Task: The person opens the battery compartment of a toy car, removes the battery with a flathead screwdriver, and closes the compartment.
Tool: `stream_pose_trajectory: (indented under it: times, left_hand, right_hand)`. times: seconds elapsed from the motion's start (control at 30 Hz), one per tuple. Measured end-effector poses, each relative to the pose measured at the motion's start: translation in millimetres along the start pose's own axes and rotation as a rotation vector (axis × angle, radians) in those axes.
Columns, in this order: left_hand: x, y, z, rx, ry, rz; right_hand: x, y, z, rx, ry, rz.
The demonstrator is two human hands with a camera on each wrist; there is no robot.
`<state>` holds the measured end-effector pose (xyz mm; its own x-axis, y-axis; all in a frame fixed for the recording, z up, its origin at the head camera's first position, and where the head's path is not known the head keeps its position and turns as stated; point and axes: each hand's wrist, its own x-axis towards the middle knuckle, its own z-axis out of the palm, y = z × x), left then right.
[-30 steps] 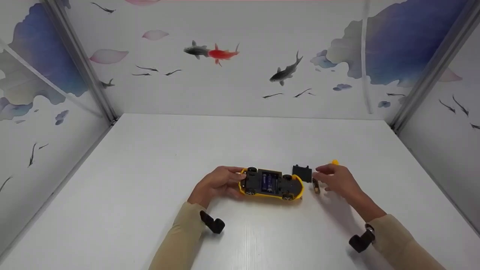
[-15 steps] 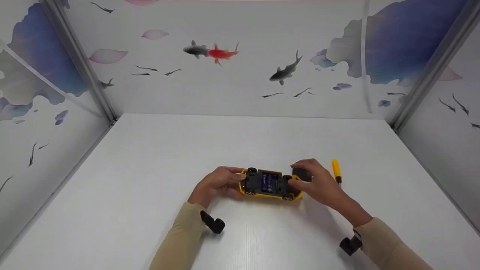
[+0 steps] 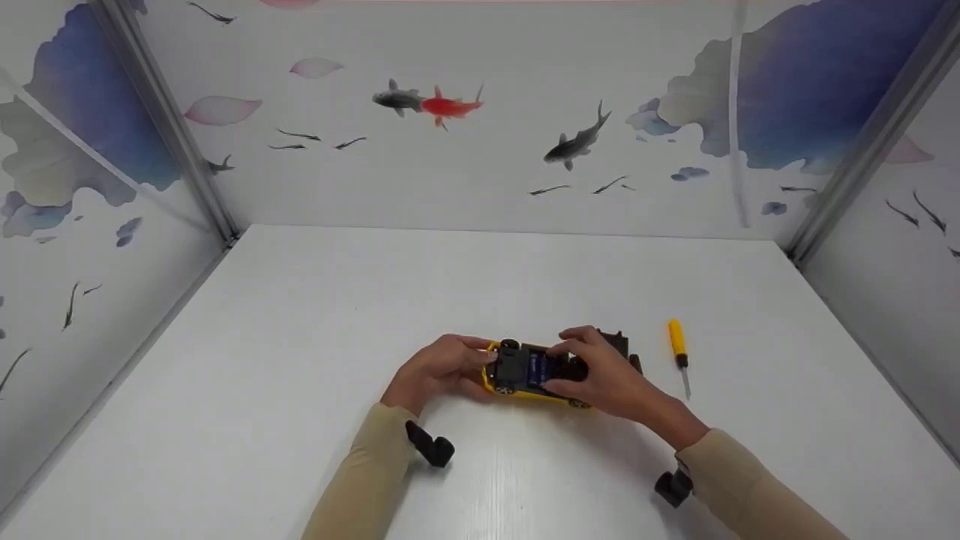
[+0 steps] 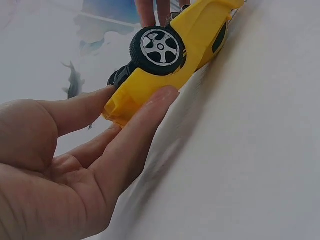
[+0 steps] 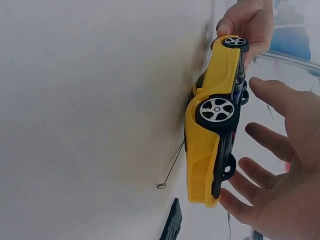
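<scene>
A yellow toy car (image 3: 517,369) lies upside down, its black underside facing up. Blue batteries (image 3: 537,369) show in its open compartment. My left hand (image 3: 442,367) grips one end of the car, thumb on the underside and fingers along the yellow body (image 4: 145,92). Over the other end reaches my right hand (image 3: 611,379), thumb and fingers spread apart at the compartment, with nothing seen between them. In the right wrist view its fingers (image 5: 270,140) are loosely bent beside the upturned wheels (image 5: 216,110). Part of the underside is hidden behind this hand.
Behind the right hand lie a black battery cover (image 3: 616,343) and a dark battery (image 3: 635,364). Farther right is a screwdriver (image 3: 678,345) with a yellow handle. A thin looped wire (image 5: 170,167) sticks out by the car. Printed panels (image 3: 480,172) stand around the white table.
My right hand has moved left, from beside the loose battery and cover to over the car's compartment, uncovering the screwdriver. The left hand keeps its hold on the car.
</scene>
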<state>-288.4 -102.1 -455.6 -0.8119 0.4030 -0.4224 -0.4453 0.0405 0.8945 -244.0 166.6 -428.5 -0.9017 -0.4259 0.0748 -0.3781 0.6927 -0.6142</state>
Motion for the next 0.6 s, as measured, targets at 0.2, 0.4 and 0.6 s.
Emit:
stream_pose_trajectory:
  times: [0.2, 0.4, 0.6]
  left_hand:
    - [-0.3, 0.5, -0.3, 0.012, -0.012, -0.003]
    - [0.6, 0.5, -0.3, 0.006, 0.0, -0.008]
    - [0.7, -0.5, -0.2, 0.009, 0.018, -0.016]
  right_hand:
    - [5.6, -0.6, 4.0, -0.02, -0.028, 0.015]
    - [8.4, -2.0, 4.9, -0.039, -0.039, 0.038]
    - [9.7, -0.2, 8.3, -0.071, -0.046, 0.001]
